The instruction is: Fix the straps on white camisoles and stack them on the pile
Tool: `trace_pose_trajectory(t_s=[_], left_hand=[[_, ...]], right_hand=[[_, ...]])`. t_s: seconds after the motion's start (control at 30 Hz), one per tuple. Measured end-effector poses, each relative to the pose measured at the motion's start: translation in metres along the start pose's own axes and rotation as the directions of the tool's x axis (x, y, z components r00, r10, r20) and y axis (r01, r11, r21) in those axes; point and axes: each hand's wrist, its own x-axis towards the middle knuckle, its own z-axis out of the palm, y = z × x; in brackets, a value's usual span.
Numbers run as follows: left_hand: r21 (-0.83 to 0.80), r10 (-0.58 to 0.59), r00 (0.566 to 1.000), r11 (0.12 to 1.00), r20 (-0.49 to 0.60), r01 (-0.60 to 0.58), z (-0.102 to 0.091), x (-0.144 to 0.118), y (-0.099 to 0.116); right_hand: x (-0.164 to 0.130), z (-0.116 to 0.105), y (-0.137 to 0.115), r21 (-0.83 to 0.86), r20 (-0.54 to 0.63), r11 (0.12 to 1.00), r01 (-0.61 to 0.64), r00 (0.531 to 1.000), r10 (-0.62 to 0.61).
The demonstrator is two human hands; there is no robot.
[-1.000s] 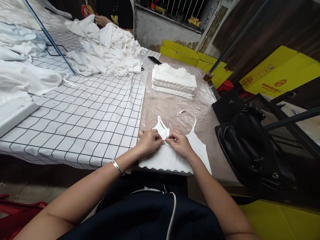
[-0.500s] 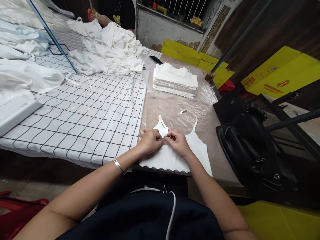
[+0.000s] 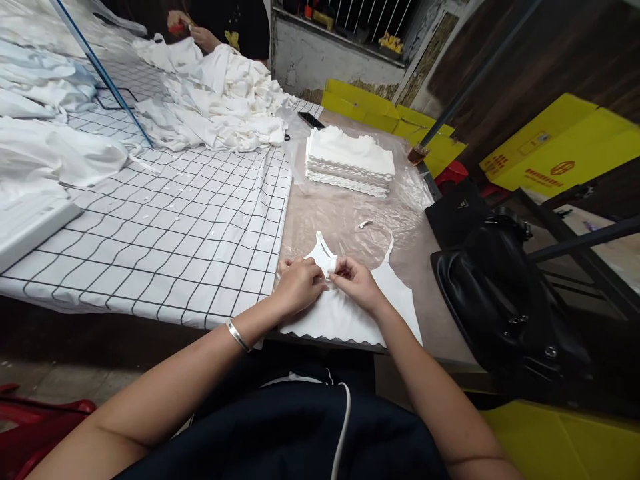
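A white camisole (image 3: 395, 293) with thin straps and a scalloped hem lies flat at the table's front edge. My left hand (image 3: 300, 285) is closed on its neckline area, fingers curled over the fabric. Right beside it, my right hand (image 3: 354, 283) pinches the same edge between thumb and fingers. The left strap stands up in a loop above my hands, and the right strap curves loosely over the table. What exactly lies between my fingertips is partly hidden. A small white strip (image 3: 366, 224) rests just beyond the camisole.
A neat stack of white garments (image 3: 350, 163) sits on clear plastic further back, near a dark phone (image 3: 311, 120). Heaped white garments (image 3: 225, 100) cover the checked cloth (image 3: 200, 233) at left. A black bag (image 3: 500, 293) borders the right. Across the table a person's hands (image 3: 193, 32) hold something red.
My hands stay at the same spot on the camisole, with only slight finger movement. Across the table, the other person's hands have shifted a little.
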Motion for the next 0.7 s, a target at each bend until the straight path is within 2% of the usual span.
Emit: trace_pose_trajectory(t_s=[0.03, 0.1, 0.17, 0.23, 0.3, 0.37, 0.43, 0.47, 0.53, 0.6, 0.67, 0.7], left_hand=[[0.039, 0.006, 1.000, 0.999, -0.011, -0.006, -0.001, -0.001, 0.000], [0.108, 0.012, 1.000, 0.994, -0.022, -0.009, -0.002, -0.003, -0.001], [0.153, 0.016, 1.000, 0.988, -0.004, -0.015, -0.003, -0.003, -0.002], [0.181, 0.015, 1.000, 0.983, 0.005, -0.016, -0.004, -0.004, -0.002], [0.208, 0.010, 1.000, 0.978, -0.006, -0.008, -0.004, -0.005, -0.003], [0.238, 0.020, 0.999, 0.971, -0.030, -0.013, -0.003, -0.006, -0.003], [0.264, 0.042, 0.998, 0.964, -0.051, -0.028, -0.001, -0.009, -0.001], [0.281, 0.056, 0.996, 0.959, -0.071, -0.034, 0.000, -0.012, 0.000], [0.329, 0.117, 0.985, 0.942, -0.129, -0.069, 0.004, -0.020, 0.002], [0.366, 0.272, 0.950, 0.909, -0.152, -0.202, 0.008, -0.031, 0.001], [0.362, 0.466, 0.881, 0.837, -0.077, -0.411, 0.013, -0.045, -0.004], [0.346, 0.542, 0.840, 0.791, -0.014, -0.505, 0.015, -0.052, -0.008]], right_hand=[[0.005, 0.002, -0.004, 0.168, 0.032, 0.981, -0.098, 0.995, 0.094], [0.020, 0.004, -0.016, 0.428, 0.148, 0.863, -0.268, 0.963, 0.226], [0.041, 0.004, -0.032, 0.538, 0.271, 0.752, -0.381, 0.923, 0.273], [0.063, 0.003, -0.047, 0.534, 0.321, 0.734, -0.420, 0.904, 0.283], [0.082, 0.001, -0.054, 0.401, 0.232, 0.840, -0.367, 0.927, 0.295], [0.095, 0.000, -0.053, 0.130, 0.044, 0.958, -0.256, 0.967, 0.253], [0.099, 0.000, -0.044, -0.151, -0.089, 0.974, -0.169, 0.984, 0.157], [0.099, 0.003, -0.039, -0.244, -0.102, 0.960, -0.137, 0.988, 0.114], [0.095, 0.011, -0.030, -0.356, -0.021, 0.931, -0.074, 0.997, 0.071], [0.090, 0.022, -0.025, -0.442, 0.119, 0.897, -0.012, 0.990, 0.071], [0.088, 0.031, -0.024, -0.475, 0.180, 0.880, -0.012, 0.978, 0.110], [0.089, 0.034, -0.025, -0.424, 0.166, 0.904, -0.052, 0.977, 0.133]])
